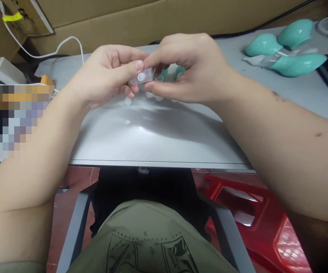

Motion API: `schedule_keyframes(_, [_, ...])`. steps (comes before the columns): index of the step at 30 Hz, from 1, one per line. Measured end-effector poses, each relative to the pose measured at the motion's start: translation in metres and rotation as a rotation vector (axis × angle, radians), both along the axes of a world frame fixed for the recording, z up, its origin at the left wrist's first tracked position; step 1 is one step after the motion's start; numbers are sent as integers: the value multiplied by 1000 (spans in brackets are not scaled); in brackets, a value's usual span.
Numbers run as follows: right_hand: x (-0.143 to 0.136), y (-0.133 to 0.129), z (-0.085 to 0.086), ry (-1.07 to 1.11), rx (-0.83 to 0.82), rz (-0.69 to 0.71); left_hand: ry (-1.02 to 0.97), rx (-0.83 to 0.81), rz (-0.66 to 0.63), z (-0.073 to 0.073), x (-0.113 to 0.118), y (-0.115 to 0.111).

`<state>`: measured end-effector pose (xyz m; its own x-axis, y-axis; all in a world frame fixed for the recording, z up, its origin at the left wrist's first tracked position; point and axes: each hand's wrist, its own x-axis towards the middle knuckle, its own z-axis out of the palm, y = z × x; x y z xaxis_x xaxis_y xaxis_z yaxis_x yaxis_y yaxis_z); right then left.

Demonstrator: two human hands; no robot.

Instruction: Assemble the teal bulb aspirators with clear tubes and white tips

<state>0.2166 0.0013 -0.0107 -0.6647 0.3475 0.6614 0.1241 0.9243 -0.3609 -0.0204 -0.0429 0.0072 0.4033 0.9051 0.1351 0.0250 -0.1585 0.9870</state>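
My left hand (109, 74) pinches a short, translucent plastic tube (145, 76) with a round white nub on its side. The thumb lies over the tube's left part, and the tube points right with a slight tilt. My right hand (185, 68) curls around the tube's right end, index finger above and thumb just below. Its other fingertips are partly hidden. Small white round pieces (128, 101) lie on the table below my hands. Behind my right fingers, some teal pieces (179, 71) show in part.
On the grey-white table (152, 148), several teal teardrop-shaped parts (298, 63) with clear plastic ends lie at the right. A white charger (6, 71) with cables stands at the left. Cardboard (118, 26) walls the back. A red plastic stool (266, 227) is below, to the right.
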Motion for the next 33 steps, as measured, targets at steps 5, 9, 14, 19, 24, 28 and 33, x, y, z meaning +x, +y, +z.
schedule_keyframes(5, [-3,1,-3,62,15,11,-9,17,14,1,0,0])
schedule_keyframes(9, [-2,-5,0,39,34,-27,-15,10,-13,1,-1,-1])
schedule_keyframes(14, [-3,-2,-1,75,71,-17,-28,38,-59,-1,-6,4])
schedule_keyframes(19, [-2,1,-2,66,100,15,-2,54,-39,-3,-8,7])
schedule_keyframes(24, [0,0,-2,33,145,22,44,178,39,-8,-7,11])
schedule_keyframes(28, [-2,5,-4,63,158,21,47,245,40,-12,-8,16])
schedule_keyframes(33, [-5,15,-9,131,192,43,107,307,47,-16,-13,24])
